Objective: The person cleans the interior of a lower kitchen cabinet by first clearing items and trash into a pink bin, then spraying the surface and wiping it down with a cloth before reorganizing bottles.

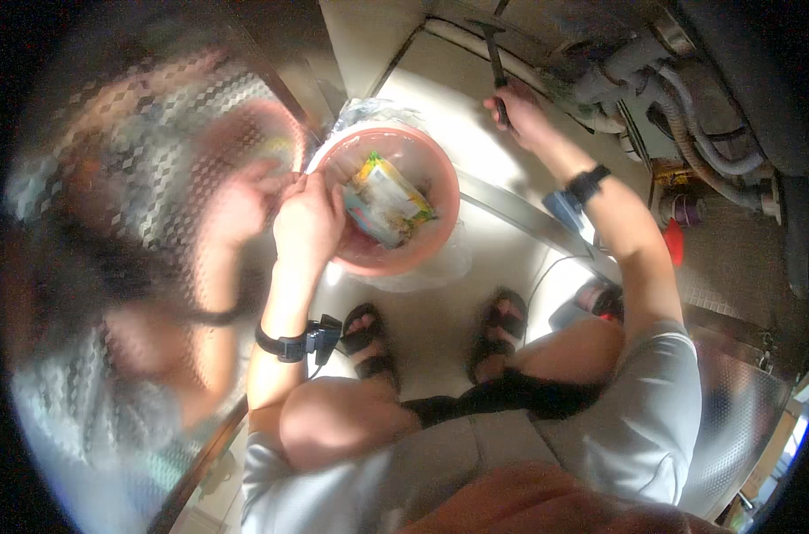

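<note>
A round pink plastic bin (448, 200) stands on the floor before me, lined with a clear plastic bag. Inside it lies a crumpled yellow, green and white wrapper (392, 189) among other refuse. At the bin's left rim, my left hand (309, 217) grips the edge, with its fingers over the rim and the liner. Away to the upper right, my right hand (521, 113) is closed around the dark handle of a tool (494, 57) with a crosswise head. The tool points up and away from me; its exact kind cannot be told.
Grey corrugated drain hoses (685, 133) and pipes run inside an open cabinet at the right, near a red object (673, 241). On the left, a textured reflective panel (144, 200) mirrors my arm. A metal edge strip (511, 203) crosses the floor beside the bin.
</note>
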{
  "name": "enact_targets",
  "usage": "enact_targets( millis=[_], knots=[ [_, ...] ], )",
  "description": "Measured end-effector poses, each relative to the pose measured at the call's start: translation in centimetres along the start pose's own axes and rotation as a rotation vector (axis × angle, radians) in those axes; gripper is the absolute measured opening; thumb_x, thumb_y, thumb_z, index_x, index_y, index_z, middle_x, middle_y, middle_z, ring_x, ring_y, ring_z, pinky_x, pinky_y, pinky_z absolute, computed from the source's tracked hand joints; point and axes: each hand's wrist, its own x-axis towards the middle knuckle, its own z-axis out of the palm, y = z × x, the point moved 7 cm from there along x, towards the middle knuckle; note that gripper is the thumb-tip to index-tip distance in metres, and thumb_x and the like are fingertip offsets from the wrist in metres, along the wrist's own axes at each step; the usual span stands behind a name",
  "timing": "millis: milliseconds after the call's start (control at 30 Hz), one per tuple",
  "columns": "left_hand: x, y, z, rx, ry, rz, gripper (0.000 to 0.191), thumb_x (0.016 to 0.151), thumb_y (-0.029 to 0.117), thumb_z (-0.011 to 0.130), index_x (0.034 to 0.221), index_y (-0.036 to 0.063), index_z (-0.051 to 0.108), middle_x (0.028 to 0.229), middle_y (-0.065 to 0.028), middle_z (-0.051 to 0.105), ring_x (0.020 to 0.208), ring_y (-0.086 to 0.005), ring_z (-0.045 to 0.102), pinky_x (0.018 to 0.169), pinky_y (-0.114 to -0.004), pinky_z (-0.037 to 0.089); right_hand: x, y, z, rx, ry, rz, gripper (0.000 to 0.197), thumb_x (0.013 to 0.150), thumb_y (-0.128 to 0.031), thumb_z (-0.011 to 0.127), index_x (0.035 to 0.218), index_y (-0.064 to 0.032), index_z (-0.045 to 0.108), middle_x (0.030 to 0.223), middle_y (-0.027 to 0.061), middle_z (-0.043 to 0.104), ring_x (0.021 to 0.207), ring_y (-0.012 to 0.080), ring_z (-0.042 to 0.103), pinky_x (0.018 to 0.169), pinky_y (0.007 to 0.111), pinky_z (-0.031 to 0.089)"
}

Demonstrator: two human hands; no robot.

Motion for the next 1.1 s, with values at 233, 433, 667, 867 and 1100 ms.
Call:
enact_targets(
  millis=[233,433,667,867,1100],
  knots=[
    [-0.3,0.4,-1.3,0.118,0.151,0.107,0.025,0.089,0.018,0.055,0.107,0.0008,0.056,0.078,-0.0231,0.063,0.07,-0.0381,0.063,0.064,-0.045,0.051,8.6,-3.9,4.7,-0.202,0.008,-0.244,0.01,0.091,-0.011,0.045,0.086,-0.0028,0.049,0.063,0.0079,0.048,0.043,0.0138,0.035,0.037,0.03,0.025],
    [1.1,1.9,-2.0,0.122,0.011,-0.039,0.023,0.085,0.021,0.057,0.097,0.001,0.055,0.075,-0.0222,0.062,0.062,-0.0365,0.062,0.057,-0.043,0.051,14.5,-1.4,4.2,-0.261,0.03,-0.306,0.024,0.091,-0.016,0.048,0.071,-0.0037,0.05,0.059,0.0076,0.048,0.045,0.0143,0.037,0.04,0.031,0.026],
    [2.9,5.2,-3.1,0.157,0.024,0.033,0.021,0.084,0.021,0.057,0.089,0.0014,0.055,0.071,-0.021,0.061,0.056,-0.0361,0.06,0.05,-0.044,0.049,20.2,-1.5,-0.5,-0.818,0.118,-1.191,0.02,0.089,-0.022,0.058,0.083,-0.0034,0.055,0.071,0.0107,0.056,0.055,0.0174,0.053,0.046,0.032,0.044],
    [1.9,2.3,-2.7,0.207,0.016,-0.061,0.021,0.084,0.021,0.057,0.093,0.0017,0.055,0.072,-0.0202,0.061,0.056,-0.0352,0.061,0.051,-0.043,0.05,16.3,-3.3,8.0,0.194,-0.193,-0.075,0.053,0.095,-0.011,0.049,0.143,-0.0137,0.028,0.078,0.0072,0.056,0.059,0.0131,0.049,0.06,0.031,0.044],
    [3.0,1.8,-2.5,0.195,0.031,-0.041,0.022,0.085,0.02,0.056,0.097,0.002,0.056,0.074,-0.0193,0.062,0.057,-0.0343,0.061,0.051,-0.042,0.05,17.7,-4.0,9.6,-0.089,0.084,0.006,0.055,0.095,-0.015,0.047,0.146,-0.0154,0.027,0.09,0.0105,0.063,0.08,0.0208,0.061,0.075,0.035,0.05]
  ],
)
